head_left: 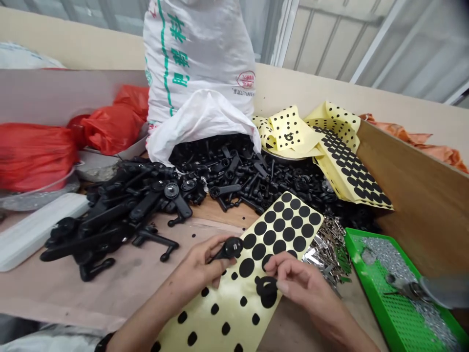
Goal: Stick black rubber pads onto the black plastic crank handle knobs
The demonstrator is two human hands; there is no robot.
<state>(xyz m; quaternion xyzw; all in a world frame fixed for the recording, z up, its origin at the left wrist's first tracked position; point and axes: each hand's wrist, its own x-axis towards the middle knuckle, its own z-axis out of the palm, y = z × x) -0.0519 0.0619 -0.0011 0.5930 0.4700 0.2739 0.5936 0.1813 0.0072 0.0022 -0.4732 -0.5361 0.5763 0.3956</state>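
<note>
My left hand [208, 261] is closed around a black plastic crank handle [231, 248], its round head turned up beside the sheet. Below both hands lies a yellow backing sheet [234, 298] with rows of round black stickers [269, 238] on its upper part and small black dots on its lower part. With bent fingers and thumb, my right hand [293, 278] pinches the edge of a black sticker piece [266, 292] over the sheet's right side. Part of that piece looks curled or ring-shaped; whether it is fully off the sheet, I cannot tell.
Black crank handles [128, 205] lie heaped behind, spilling from a white woven sack [205, 58]. More sticker sheets [351, 166] rest at the back right. Metal clips [330, 249] and a green tray [399, 313] of small metal parts are on the right. Red bags [32, 156] stand left.
</note>
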